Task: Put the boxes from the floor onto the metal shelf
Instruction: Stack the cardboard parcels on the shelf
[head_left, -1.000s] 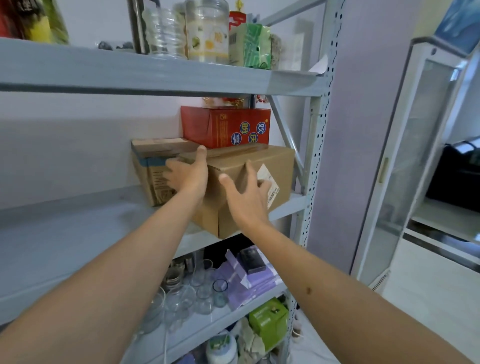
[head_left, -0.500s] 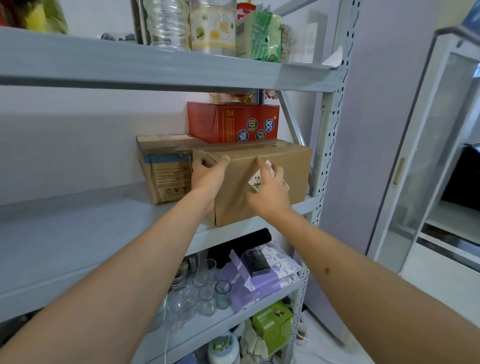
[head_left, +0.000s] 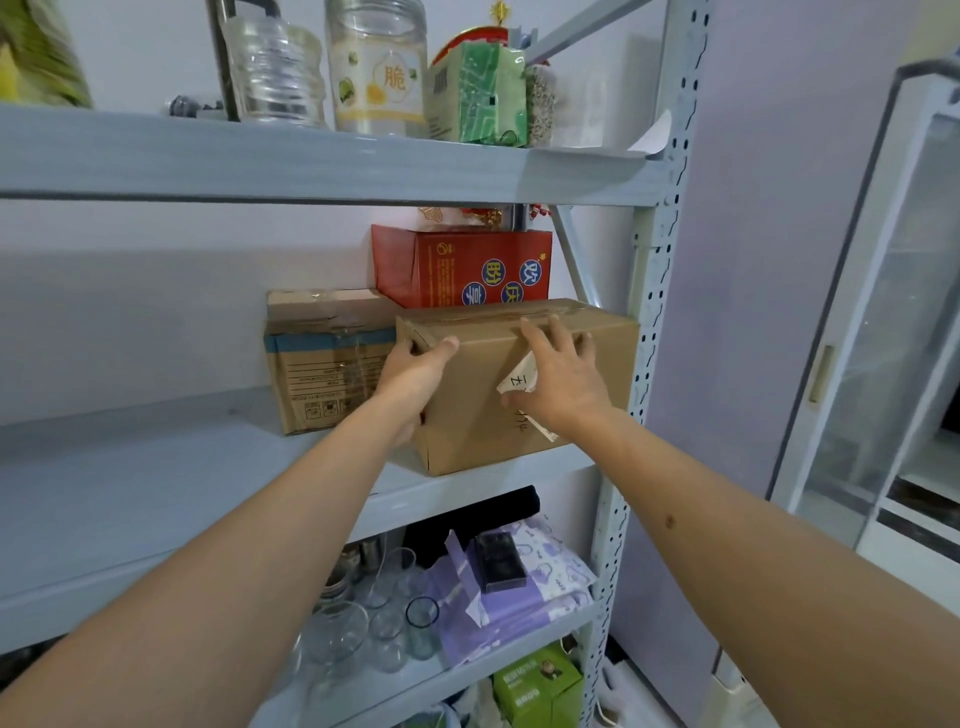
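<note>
While I am steadying the brown cardboard box (head_left: 483, 395) on the middle board of the metal shelf (head_left: 156, 467), right of centre in the frame, my left hand (head_left: 413, 379) is wrapping the box's near left corner, thumb lying along its top edge and the fingers hidden round the side. My right hand (head_left: 563, 384) is pressing flat against the front face, fingers straight and spread, partly covering a peeling white label (head_left: 519, 382). The box is sitting with its base on the board, its front corner close to the lip.

Judging by its taped seams and crisp edges, the box is behaving as stiff and dry, not slippery, and light enough for two hands; its weight I cannot tell. Corners and flat faces are the places to hold or push, not the loose label.

Behind it a red carton (head_left: 462, 267) is standing, and just left a second taped cardboard box (head_left: 322, 358); both are closed, contents unseen. Above, a clear plastic jar (head_left: 376, 67) is looking nearly empty. Below, drinking glasses (head_left: 374, 618) are standing empty beside purple packets (head_left: 519, 592).
</note>
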